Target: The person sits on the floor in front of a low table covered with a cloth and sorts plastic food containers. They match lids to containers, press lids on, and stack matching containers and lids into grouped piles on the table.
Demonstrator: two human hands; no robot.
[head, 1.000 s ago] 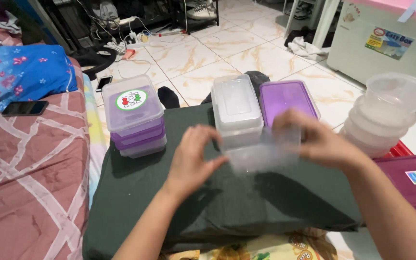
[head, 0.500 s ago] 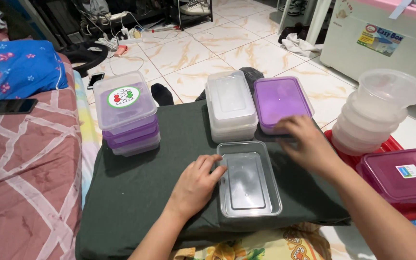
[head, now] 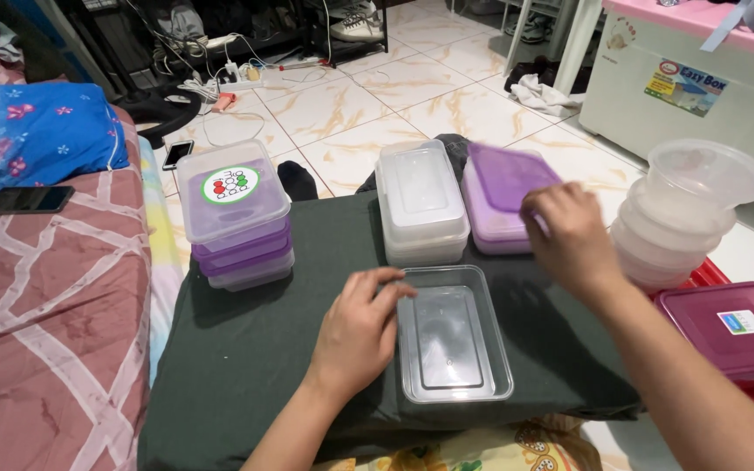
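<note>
One empty clear tray on dark cloth, front centre. Left hand flat, fingers loose, touching tray's left rim, not gripping. Right hand pinching one purple lid, tilted above purple box stack. One clear box stack beside. One stack of round tubs at right.

Open tray sits centre on the table. Lidded stack at 12 o'clock, just behind it. Second lidded stack at 1 o'clock, labelled stack at 10, round tubs at 3.
</note>
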